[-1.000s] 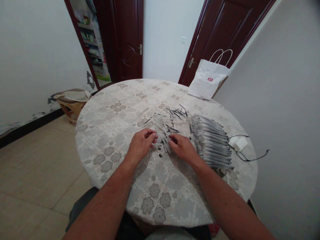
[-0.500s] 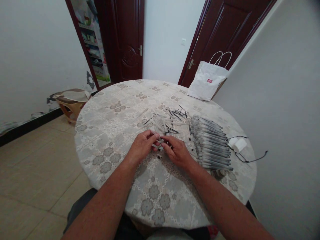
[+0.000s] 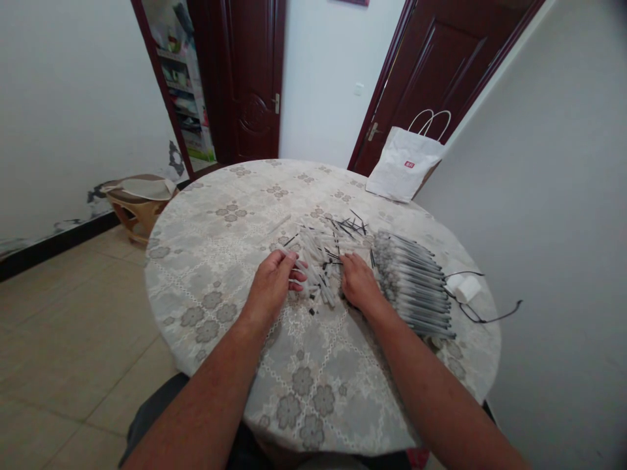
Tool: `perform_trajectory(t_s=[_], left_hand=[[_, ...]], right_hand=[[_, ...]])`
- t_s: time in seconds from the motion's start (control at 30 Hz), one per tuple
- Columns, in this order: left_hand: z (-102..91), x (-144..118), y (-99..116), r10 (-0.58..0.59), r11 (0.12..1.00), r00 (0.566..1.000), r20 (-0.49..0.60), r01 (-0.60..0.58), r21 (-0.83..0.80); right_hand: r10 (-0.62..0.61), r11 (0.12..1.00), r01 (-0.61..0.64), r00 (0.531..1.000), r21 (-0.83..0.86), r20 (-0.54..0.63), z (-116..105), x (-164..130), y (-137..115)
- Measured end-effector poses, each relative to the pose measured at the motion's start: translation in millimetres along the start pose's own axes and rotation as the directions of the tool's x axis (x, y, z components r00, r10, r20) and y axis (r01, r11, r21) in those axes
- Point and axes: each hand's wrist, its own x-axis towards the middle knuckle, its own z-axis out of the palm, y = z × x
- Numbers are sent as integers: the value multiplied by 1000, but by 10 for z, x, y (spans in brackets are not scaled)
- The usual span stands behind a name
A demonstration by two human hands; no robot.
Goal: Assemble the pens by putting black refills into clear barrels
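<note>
A loose heap of clear pen barrels [image 3: 317, 256] and thin black refills [image 3: 349, 226] lies in the middle of the round table [image 3: 230, 196]. My left hand [image 3: 272, 282] rests at the heap's left side with its fingers closed on a clear barrel. At the heap's right side my right hand [image 3: 359, 282] lies knuckles up, its fingertips among the barrels; what it holds is hidden. To the right lies a neat row of finished pens [image 3: 414, 284].
A white paper bag [image 3: 402, 165] stands at the table's far right edge. White charger with black cable [image 3: 466, 289] lies right of the pens. Two dark doors are behind; a wooden stool [image 3: 138, 199] stands on the tiled floor at left.
My hands, joined in front of the heap half a second ago, have moved apart and forward to either side of it. The view shifted slightly upward.
</note>
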Motion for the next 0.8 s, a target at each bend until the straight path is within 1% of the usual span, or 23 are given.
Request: perform_trajectory(t_s=[0.1,0.3,0.4,0.57,0.73,0.8], left_hand=[[1,3,1,6,1000,1000,5,-6,18],[-1,2,5,6,999,1000,7,-6,32],[-15,6,-4,10,999,1000,6,-10,40],[-26,23,-22,4,999,1000,-7,-3,51],[-14,25,-19,-13,1000,999,-39,14,27],[-12,23,-21,-24,1000,998,-52,24,4]], right_hand=[[34,998,-36,998,49,52,-4,43,-6],[94,990,-103,991,96,90,-127,82,-72],[93,987,-108,987,116,132,-186,68,-97],[49,982,-82,981,172,188,-246,31,-100],[25,948,-78,985,309,171,-312,-29,-87],[31,925,-84,989,370,147,-347,-52,-83]])
